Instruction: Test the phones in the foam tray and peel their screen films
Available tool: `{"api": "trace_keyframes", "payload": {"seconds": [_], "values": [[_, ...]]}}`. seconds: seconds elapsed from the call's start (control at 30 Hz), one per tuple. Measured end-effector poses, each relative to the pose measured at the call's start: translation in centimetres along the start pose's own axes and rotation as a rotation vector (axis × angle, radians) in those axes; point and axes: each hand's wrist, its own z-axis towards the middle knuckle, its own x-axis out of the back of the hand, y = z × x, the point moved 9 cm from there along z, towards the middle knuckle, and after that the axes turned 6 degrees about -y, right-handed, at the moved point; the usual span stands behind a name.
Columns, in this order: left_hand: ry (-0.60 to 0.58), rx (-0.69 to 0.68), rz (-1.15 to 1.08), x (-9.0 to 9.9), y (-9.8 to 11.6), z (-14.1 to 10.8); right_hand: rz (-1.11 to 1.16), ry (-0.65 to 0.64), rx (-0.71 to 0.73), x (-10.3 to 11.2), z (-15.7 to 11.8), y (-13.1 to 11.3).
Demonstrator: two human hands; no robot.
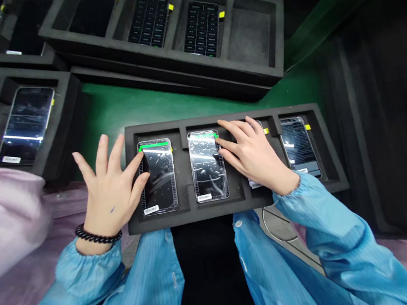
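A black foam tray (185, 218) with several compartments lies in front of me, a smartphone in each. My left hand (112, 184) is spread open, its index fingertip at the upper left of the leftmost phone (158, 183), whose dark screen has a green bar on top. Over the second phone (208, 169), which is covered by wrinkled clear film, my right hand (250, 154) reaches with fingers stretched out, a fingertip at its upper right edge. That hand and wrist hide most of the third phone (255, 184). The rightmost phone (300, 147) has a yellow tab.
Behind is a green surface (122, 103) with a stacked foam tray (263, 64) holding phones that show rows of dark buttons; its rightmost compartment is bare. More trays with phones (29, 120) stand at the left. Pink-sleeved fabric (5, 213) is close by my left arm.
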Motion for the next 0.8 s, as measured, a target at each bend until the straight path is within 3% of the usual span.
{"api": "trace_keyframes", "payload": {"seconds": [0.8], "values": [[-0.025, 0.014, 0.053, -1.1, 0.6, -4.9, 0.009, 0.035, 0.018, 0.2, -4.4, -2.8]]}}
